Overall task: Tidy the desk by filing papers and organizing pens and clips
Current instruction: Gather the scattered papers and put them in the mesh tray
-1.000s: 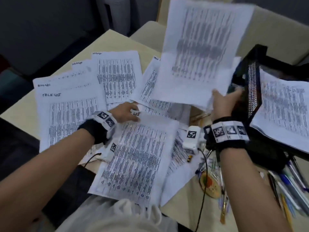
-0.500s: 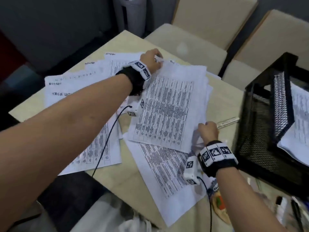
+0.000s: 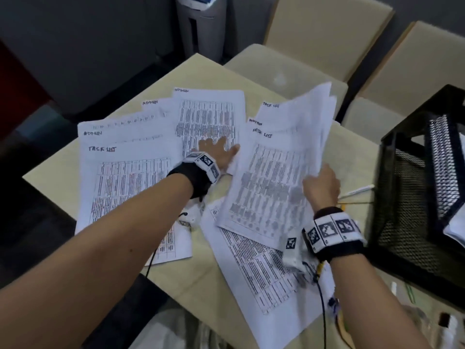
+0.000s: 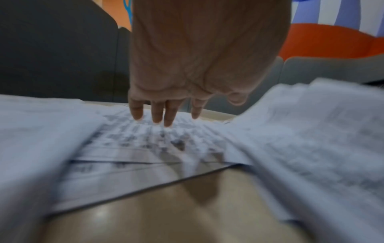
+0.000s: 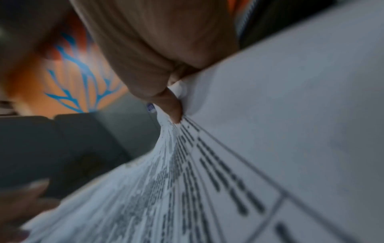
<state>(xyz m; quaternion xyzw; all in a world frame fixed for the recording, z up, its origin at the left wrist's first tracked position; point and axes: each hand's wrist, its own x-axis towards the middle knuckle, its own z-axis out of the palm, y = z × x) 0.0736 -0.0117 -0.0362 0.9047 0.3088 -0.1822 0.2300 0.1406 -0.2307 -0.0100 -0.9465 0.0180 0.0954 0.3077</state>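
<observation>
- The right hand pinches a sheaf of printed papers at its right edge; in the right wrist view the thumb presses on the top page and the paper bends under it.
- The sheaf is lifted and tilted, its right side raised and fanned, its near-left corner low over another sheet lying flat on the tabletop.
- The top page of the sheaf carries a handwritten heading "TASK LIST" and a printed table.
- The left hand lies with straight, spread fingers on a far sheet headed "ADMIN", holding nothing.
- Left of that hand, several more sheets overlap on the tabletop; the largest is headed "TASK LIST", and others behind it read "ADMIN".
- A black mesh tray stands at the right edge of the tabletop, with white paper in it.
- A white pen lies on the tabletop between the right hand and the tray, and a thin yellow one just near of it.
- Small items lie at the near-right corner, too blurred to tell apart.
- Beige chairs stand beyond the far edge.
- Both wrist views are blurred.
</observation>
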